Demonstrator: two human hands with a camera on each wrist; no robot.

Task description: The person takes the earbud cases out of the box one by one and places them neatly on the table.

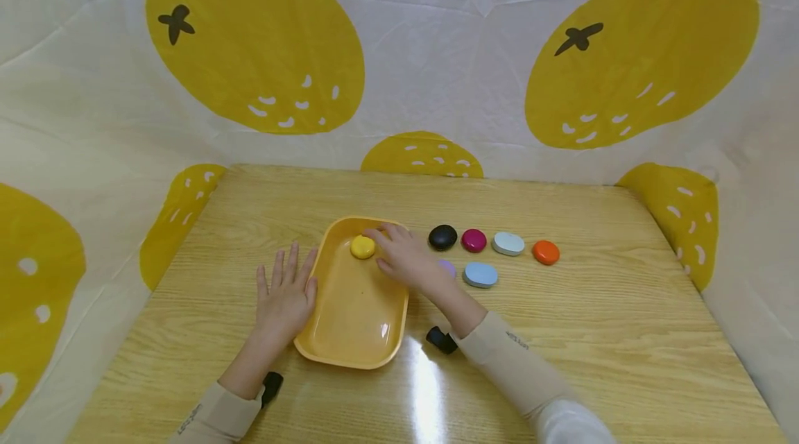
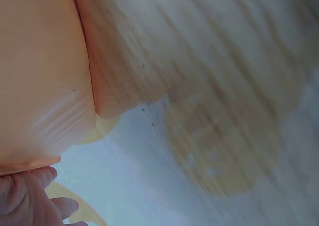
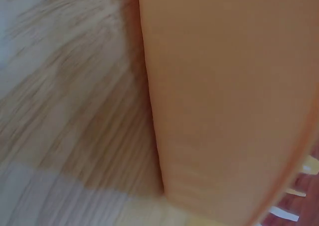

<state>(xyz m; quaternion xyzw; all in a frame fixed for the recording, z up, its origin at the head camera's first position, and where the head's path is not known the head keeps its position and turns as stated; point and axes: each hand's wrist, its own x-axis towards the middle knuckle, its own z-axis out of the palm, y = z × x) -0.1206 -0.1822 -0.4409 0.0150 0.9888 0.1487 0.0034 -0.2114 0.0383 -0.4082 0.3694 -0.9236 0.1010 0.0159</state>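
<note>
An orange-yellow tray lies on the table with a glossy yellow rounded piece inside, near its far end. My right hand reaches over the tray's right rim. Its fingers are spread loosely beside the yellow piece, with one fingertip at or very near its far edge; nothing is pinched between them. My left hand has its fingers spread at the tray's left side, thumb against the wall. In the left wrist view, part of the left hand shows below the tray's rim. The right wrist view mostly shows the tray's outer wall.
Right of the tray lie smooth pieces: black, magenta, pale blue, orange and blue. A lilac one is partly hidden by the right hand. A fruit-print cloth hangs behind the wooden table.
</note>
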